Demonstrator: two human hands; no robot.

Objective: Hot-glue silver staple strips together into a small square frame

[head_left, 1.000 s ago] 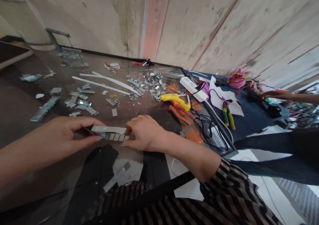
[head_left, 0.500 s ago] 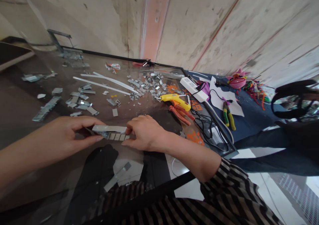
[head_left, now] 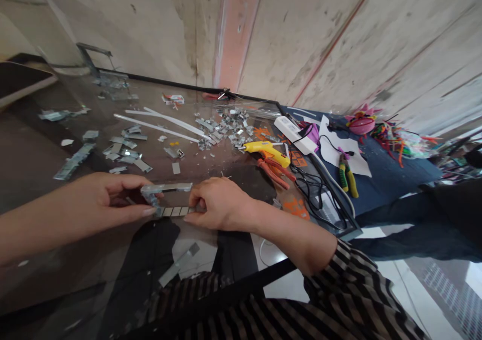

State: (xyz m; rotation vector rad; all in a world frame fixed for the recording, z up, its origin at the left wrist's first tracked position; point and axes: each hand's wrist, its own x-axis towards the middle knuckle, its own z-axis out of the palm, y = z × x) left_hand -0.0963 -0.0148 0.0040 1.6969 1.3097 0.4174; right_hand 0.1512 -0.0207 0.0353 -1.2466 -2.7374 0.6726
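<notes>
A small piece made of silvery mirror-like strips (head_left: 167,188) is held low over the dark glass table (head_left: 233,177). My left hand (head_left: 116,199) pinches its left end between thumb and fingers. At the right end of its lower row of small tiles, my right hand (head_left: 216,203) has its thumb and fingers closed. The upper strip and the lower row stand apart, joined at the left. Beyond my hands lie a loose tile (head_left: 176,168) and a pile of small silvery pieces (head_left: 235,126).
A yellow glue gun (head_left: 269,153), red pliers (head_left: 274,174) and a white power strip (head_left: 295,134) lie to the right. White sticks (head_left: 156,127) and silvery strips (head_left: 73,161) are at the left. Green-handled pliers (head_left: 347,175) rest on dark cloth. A person's dark-clothed legs (head_left: 406,224) stand at right.
The held piece has tilted, so the gap between its upper strip and lower tile row looks wider. The view has shifted slightly, and the person at the right has moved.
</notes>
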